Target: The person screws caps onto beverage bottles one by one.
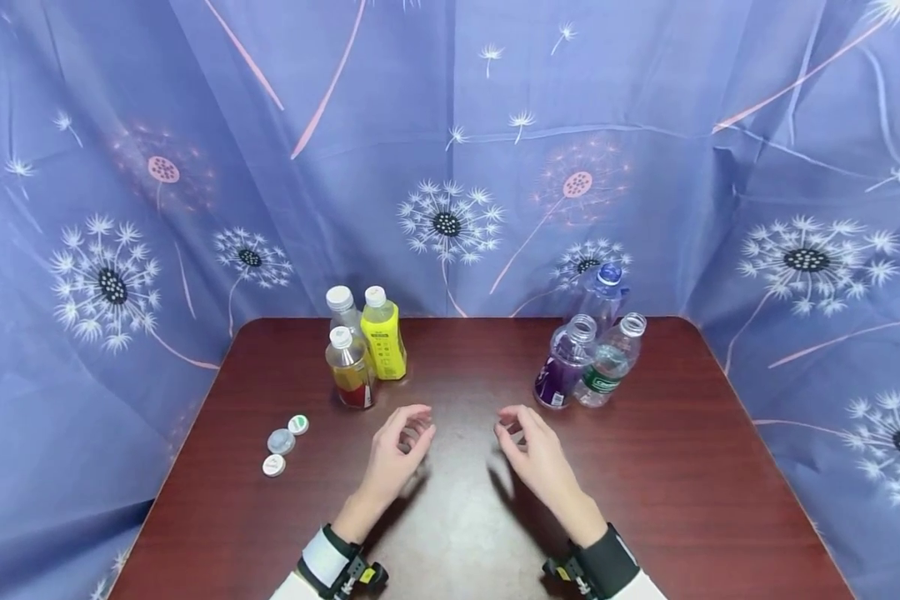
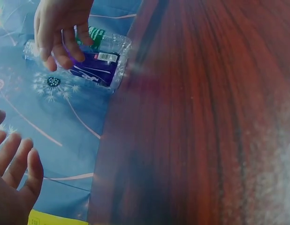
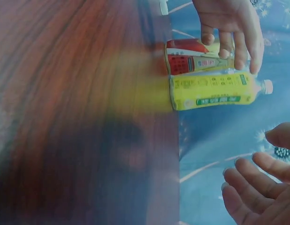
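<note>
The left hand [image 1: 392, 457] and right hand [image 1: 540, 454] hover apart over the brown table [image 1: 453, 533], fingers loosely bent, grasping nothing. Beyond the left hand stand 3 white-capped bottles, including a yellow-labelled bottle [image 1: 384, 342], with 3 loose caps [image 1: 281, 442] to its left; beyond the right stand 3 more, including uncapped purple-labelled [image 1: 558, 372] and green-labelled [image 1: 607, 365] bottles.

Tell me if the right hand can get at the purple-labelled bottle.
Probably yes: the right hand is empty, and nothing stands between it and the purple-labelled bottle. The green-labelled bottle crowds its right side, so the left looks freer.
</note>
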Tool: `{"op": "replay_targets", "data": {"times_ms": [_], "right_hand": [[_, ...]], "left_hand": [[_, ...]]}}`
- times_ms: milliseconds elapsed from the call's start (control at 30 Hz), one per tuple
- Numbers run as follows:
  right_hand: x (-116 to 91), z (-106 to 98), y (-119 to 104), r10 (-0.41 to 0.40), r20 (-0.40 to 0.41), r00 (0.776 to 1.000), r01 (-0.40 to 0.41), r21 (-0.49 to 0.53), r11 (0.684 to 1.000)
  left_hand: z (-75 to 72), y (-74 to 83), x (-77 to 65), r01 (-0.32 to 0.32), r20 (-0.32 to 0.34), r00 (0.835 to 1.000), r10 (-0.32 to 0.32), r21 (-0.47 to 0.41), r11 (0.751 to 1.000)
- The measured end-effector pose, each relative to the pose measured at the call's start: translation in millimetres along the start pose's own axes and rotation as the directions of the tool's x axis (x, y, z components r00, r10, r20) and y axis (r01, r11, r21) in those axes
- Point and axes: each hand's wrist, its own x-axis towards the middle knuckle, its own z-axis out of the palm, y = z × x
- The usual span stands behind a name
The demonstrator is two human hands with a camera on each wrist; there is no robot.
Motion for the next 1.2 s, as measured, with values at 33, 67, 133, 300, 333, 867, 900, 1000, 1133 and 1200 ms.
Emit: {"op": "replay_targets", "data": {"times_ms": [33,67,133,300,333,867,900,1000,1133,1200], "right_hand": [[-1.7,-1.9,2.2,0.006,-0.003,1.0,-0.006,-0.001,1.0],[-2.8,-3.9,4.3,0.009,-0.005,1.0,-0.009,-0.003,1.0],[-3.0,-9.3,8.9,-0.003,-0.012,1.0,0.003,-0.001,1.0],[9.7,-42.2,21.9,-0.092,-0.134,0.987,0.087,-0.041,0.995],[13.9,-52.9,24.5,-0.109,-0.187,0.976,0.1,-0.056,0.993],[56.5,-146.5,100.0,0.18,-0.219,0.959,-0.173,0.048,0.984],[57.2,-145.7,103.6,0.199,-0.177,0.964,-0.192,0.056,0.98],[58.6,-143.1,110.9,0.244,-0.095,0.965,-0.237,0.087,0.968],[61.6,-139.1,115.1,0.29,-0.059,0.955,-0.284,0.089,0.955],[63.3,-136.7,116.2,0.3,-0.055,0.952,-0.295,0.083,0.952]], "left_hand": [[1.2,-0.3,-0.4,-0.004,0.012,1.0,0.004,-0.002,1.0],[2.3,-0.6,-0.8,-0.005,0.024,1.0,0.005,-0.001,1.0],[4.3,-1.3,-1.2,-0.005,0.042,0.999,0.005,-0.003,1.0],[6.1,-2.0,-2.4,0.009,0.056,0.998,-0.008,0.0,1.0],[6.2,-2.2,-2.7,0.006,0.055,0.998,-0.005,-0.002,1.0],[2.1,-2.8,-7.0,0.048,0.057,0.997,-0.048,-0.004,0.999],[1.6,-3.0,-7.7,0.051,0.062,0.997,-0.051,-0.005,0.999],[1.3,-4.8,-8.9,0.046,0.07,0.996,-0.046,-0.003,0.999],[0.4,-4.8,-8.5,0.054,0.069,0.996,-0.054,-0.001,0.999],[-0.5,-4.4,-8.4,0.061,0.064,0.996,-0.061,0.0,0.998]]}}
